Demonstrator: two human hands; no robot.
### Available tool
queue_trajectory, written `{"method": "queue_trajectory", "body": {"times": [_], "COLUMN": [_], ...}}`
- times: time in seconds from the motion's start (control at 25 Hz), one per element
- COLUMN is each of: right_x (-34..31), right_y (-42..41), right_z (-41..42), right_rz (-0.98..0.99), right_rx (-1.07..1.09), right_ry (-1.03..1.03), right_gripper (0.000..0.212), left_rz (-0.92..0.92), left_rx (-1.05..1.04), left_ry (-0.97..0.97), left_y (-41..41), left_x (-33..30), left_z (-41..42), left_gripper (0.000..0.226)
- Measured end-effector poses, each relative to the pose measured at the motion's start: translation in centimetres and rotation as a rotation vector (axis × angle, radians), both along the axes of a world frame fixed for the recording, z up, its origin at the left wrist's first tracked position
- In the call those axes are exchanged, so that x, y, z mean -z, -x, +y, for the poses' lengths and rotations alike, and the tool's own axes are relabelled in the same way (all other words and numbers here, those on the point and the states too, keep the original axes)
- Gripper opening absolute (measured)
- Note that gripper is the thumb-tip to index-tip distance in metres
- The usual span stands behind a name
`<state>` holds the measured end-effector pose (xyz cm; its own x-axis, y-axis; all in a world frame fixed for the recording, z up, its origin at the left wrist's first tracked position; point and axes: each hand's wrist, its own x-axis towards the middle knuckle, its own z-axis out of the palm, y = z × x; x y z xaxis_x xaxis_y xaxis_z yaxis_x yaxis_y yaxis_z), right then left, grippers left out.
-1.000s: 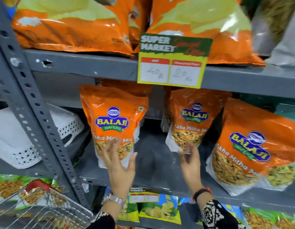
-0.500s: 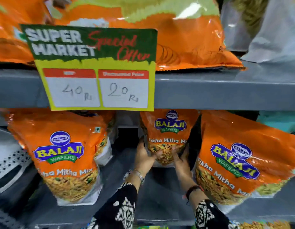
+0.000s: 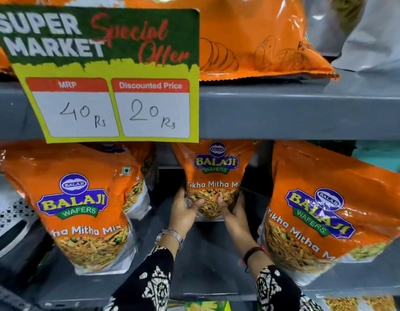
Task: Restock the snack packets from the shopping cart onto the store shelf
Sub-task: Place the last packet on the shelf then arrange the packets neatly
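An orange Balaji Tikha Mitha Mix packet (image 3: 214,173) stands upright deep on the grey middle shelf (image 3: 201,261). My left hand (image 3: 183,212) grips its lower left side and my right hand (image 3: 233,212) grips its lower right side. Two more packets of the same kind stand nearer the shelf front: the left packet (image 3: 82,205) and the right packet (image 3: 324,209), which leans. The shopping cart is out of view.
A yellow-green "Special Offer" price card (image 3: 105,75) hangs from the upper shelf edge (image 3: 295,113). Large orange bags (image 3: 250,37) lie on that upper shelf. A white perforated basket (image 3: 8,216) sits at far left. More packets show below the shelf.
The view has moved closer and to the right. Both hands have reached in from the shelf front to the middle packet and closed on its lower sides.
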<state>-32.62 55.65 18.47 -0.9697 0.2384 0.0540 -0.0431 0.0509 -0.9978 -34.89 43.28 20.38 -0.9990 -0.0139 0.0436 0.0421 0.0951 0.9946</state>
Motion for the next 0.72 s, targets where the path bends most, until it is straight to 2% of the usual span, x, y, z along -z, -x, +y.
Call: {"method": "queue_trajectory", "body": {"times": [0.16, 0.28, 0.32, 0.4, 0.48, 0.56, 0.64, 0.72], "right_x": [-0.4, -0.5, -0.5, -0.5, -0.7, -1.3, -2.2, -2.9], "right_y": [-0.6, -2.6, -4.0, -7.1, -10.4, -12.8, -14.5, -15.4], "right_z": [0.0, -0.2, -0.1, 0.5, 1.9, 3.9, 6.1, 8.0], "right_rz": [0.022, 0.017, 0.069, 0.247, 0.379, 0.436, 0.398, 0.294], "right_rx": [-0.003, 0.006, 0.038, 0.131, 0.268, 0.438, 0.587, 0.625], "right_ry": [-0.004, -0.041, -0.116, -0.331, -0.504, -0.530, -0.463, -0.412], "right_gripper": [0.068, 0.073, 0.067, 0.042, 0.026, 0.036, 0.058, 0.078], "left_rz": [-0.013, 0.029, 0.080, 0.214, 0.317, 0.324, 0.242, 0.131], "left_rx": [-0.035, -0.133, -0.166, -0.204, -0.158, -0.003, 0.216, 0.367], "left_ry": [0.035, 0.120, 0.149, 0.210, 0.265, 0.304, 0.308, 0.300], "left_y": [-0.3, -1.8, -2.7, -4.5, -6.2, -6.9, -7.0, -6.9], "left_x": [-0.1, -0.1, -0.1, 0.1, -0.1, -0.6, -1.3, -1.6], "left_z": [0.4, 0.9, 1.1, 1.5, 2.2, 3.6, 5.7, 8.1], "left_gripper": [0.051, 0.067, 0.069, 0.063, 0.054, 0.053, 0.072, 0.090]}}
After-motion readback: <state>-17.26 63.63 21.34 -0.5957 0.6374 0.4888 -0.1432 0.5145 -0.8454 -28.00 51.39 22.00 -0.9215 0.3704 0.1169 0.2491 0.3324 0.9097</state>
